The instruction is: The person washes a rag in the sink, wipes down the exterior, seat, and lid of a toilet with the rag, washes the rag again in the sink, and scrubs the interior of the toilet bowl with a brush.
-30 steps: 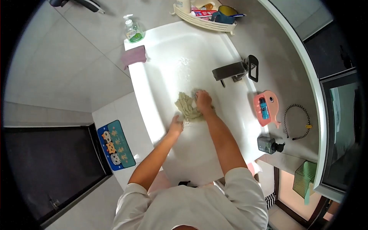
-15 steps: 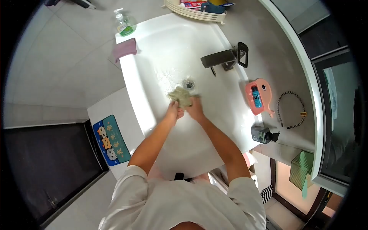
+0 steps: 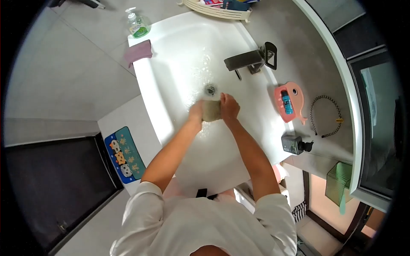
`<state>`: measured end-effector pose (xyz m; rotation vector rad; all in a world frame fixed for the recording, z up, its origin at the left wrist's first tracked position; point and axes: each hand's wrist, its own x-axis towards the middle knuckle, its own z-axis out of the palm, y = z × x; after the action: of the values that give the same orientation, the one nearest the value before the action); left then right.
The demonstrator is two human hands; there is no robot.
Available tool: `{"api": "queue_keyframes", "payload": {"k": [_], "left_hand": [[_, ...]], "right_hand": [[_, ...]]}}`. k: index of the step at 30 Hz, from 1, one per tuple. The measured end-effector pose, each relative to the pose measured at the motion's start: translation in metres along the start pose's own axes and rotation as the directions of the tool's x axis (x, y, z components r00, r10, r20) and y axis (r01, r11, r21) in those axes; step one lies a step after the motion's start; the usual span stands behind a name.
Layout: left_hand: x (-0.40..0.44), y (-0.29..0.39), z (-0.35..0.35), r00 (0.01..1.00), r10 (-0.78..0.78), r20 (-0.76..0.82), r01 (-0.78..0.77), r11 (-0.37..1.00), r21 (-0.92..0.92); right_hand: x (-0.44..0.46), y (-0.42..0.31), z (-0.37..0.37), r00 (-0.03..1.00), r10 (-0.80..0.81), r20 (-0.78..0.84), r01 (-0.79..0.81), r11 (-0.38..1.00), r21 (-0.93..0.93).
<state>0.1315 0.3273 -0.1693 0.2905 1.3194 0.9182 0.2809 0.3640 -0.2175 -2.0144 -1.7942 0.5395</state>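
Note:
An olive-green cloth (image 3: 212, 111) is stretched between my two hands, low over the white sink basin (image 3: 188, 158). My left hand (image 3: 196, 114) grips its left edge and looks slightly blurred. On the opposite edge, my right hand (image 3: 229, 106) has its fingers closed round the fabric. Just beyond the cloth lies the metal drain (image 3: 209, 90). Water drops and small bubbles are spread over the basin around it. The black faucet (image 3: 245, 60) reaches over the basin from the right rim, with no stream visible.
A purple cloth (image 3: 139, 52) hangs over the left rim beside a soap pump bottle (image 3: 136, 26). Along the right stand a pink whale-shaped dish (image 3: 282, 115), a black pump bottle (image 3: 291, 144) and a coiled headband (image 3: 314, 121). A cream corner rack (image 3: 213, 11) sits at the back.
The cloth was bunched up and is now spread flat between my hands. My right hand has moved up and right, the left slightly forward. The splashing near the drain has settled into scattered drops.

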Motion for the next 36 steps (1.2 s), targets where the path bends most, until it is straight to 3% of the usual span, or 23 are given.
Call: {"api": "queue_keyframes", "payload": {"k": [2,4,6,7,8,10,11,12,13,14,16,19,20,21,22,24,26,27,28,29,30,32,36], "left_hand": [[0.005,-0.006,-0.027,0.957,-0.141,-0.252,0.129,0.99,-0.065],[0.0,-0.012,-0.041,0.946,-0.197,-0.258,0.216,0.975,0.046],[0.003,-0.032,-0.045,0.964,0.018,-0.266,0.067,0.948,0.31],[0.011,-0.037,-0.045,0.971,0.011,-0.237,0.067,0.946,0.318],[0.025,-0.038,-0.05,0.973,0.012,-0.232,0.065,0.945,0.321],[0.053,-0.027,-0.069,0.973,-0.197,0.124,0.203,0.978,-0.04],[0.06,-0.02,-0.074,0.927,-0.288,0.24,0.346,0.906,-0.246],[0.082,-0.02,-0.091,0.926,-0.29,0.243,0.349,0.904,-0.249],[0.113,-0.032,-0.116,0.721,-0.239,0.65,0.489,0.841,-0.233],[0.094,-0.03,-0.094,0.854,-0.213,0.475,0.38,0.878,-0.29],[0.054,-0.023,-0.048,0.99,-0.127,0.055,0.137,0.957,-0.255],[0.018,-0.02,-0.021,0.944,0.009,0.33,0.158,0.865,-0.476],[0.015,-0.016,-0.012,0.986,-0.137,0.095,0.157,0.954,-0.254],[0.017,-0.011,-0.008,0.985,-0.16,0.064,0.171,0.958,-0.231],[0.019,-0.006,-0.006,0.983,-0.183,0.034,0.186,0.96,-0.211],[0.006,0.004,-0.015,0.985,-0.168,-0.038,0.163,0.98,-0.118],[-0.006,0.021,-0.027,0.985,-0.136,-0.102,0.137,0.991,-0.001],[-0.012,0.025,-0.032,0.966,-0.157,-0.207,0.171,0.984,0.055],[-0.015,0.026,-0.037,0.934,-0.171,-0.313,0.211,0.972,0.099],[-0.009,0.017,-0.044,0.952,-0.184,-0.244,0.207,0.976,0.072],[-0.005,0.007,-0.048,0.95,-0.186,-0.252,0.21,0.975,0.071],[0.004,-0.008,-0.047,0.964,-0.2,-0.175,0.216,0.973,0.078],[0.013,-0.034,-0.054,0.953,-0.299,-0.053,0.302,0.952,0.047]], "right_hand": [[0.001,0.009,-0.01,0.997,-0.007,-0.073,0.0,0.995,-0.095],[-0.007,0.017,0.002,0.994,-0.089,-0.063,0.072,0.968,-0.239],[-0.021,0.016,0.032,0.99,-0.063,-0.123,0.025,0.957,-0.289],[-0.028,0.001,0.058,0.977,0.059,-0.204,-0.099,0.977,-0.19],[-0.031,-0.011,0.078,0.988,0.142,-0.065,-0.137,0.988,0.073],[-0.046,-0.041,0.11,0.965,0.135,0.227,-0.249,0.749,0.614],[-0.067,-0.078,0.08,0.993,0.048,0.112,-0.106,0.798,0.593],[-0.083,-0.114,0.037,0.977,0.058,0.205,-0.177,0.756,0.63],[-0.096,-0.136,0.009,0.951,0.067,0.302,-0.259,0.707,0.658],[-0.097,-0.139,0.006,0.948,0.073,0.309,-0.268,0.706,0.655],[-0.081,-0.144,0.003,0.994,0.049,0.098,-0.081,0.93,0.359],[-0.028,-0.112,-0.005,0.971,0.203,0.127,-0.229,0.942,0.247],[-0.014,-0.09,0.003,0.977,0.21,-0.036,-0.191,0.937,0.292],[-0.004,-0.068,0.005,0.982,0.186,0.041,-0.19,0.966,0.176],[-0.007,-0.048,0.005,0.996,0.0,-0.088,0.012,0.99,0.142],[-0.005,-0.015,0.001,1.0,0.003,0.001,-0.003,0.996,0.087],[0.0,0.017,0.007,0.994,-0.028,-0.108,0.005,0.978,-0.211],[-0.001,0.017,0.007,0.994,-0.028,-0.107,0.005,0.978,-0.21],[-0.005,0.018,0.007,0.998,-0.068,0.005,0.065,0.923,-0.378],[-0.007,0.017,0.009,0.989,-0.088,0.122,0.14,0.839,-0.526],[-0.011,0.015,0.015,0.988,-0.088,0.129,0.143,0.841,-0.521],[-0.014,0.001,0.033,0.912,-0.408,0.039,0.382,0.813,-0.439],[-0.047,-0.024,0.06,0.897,-0.414,0.154,0.427,0.725,-0.54]]}}
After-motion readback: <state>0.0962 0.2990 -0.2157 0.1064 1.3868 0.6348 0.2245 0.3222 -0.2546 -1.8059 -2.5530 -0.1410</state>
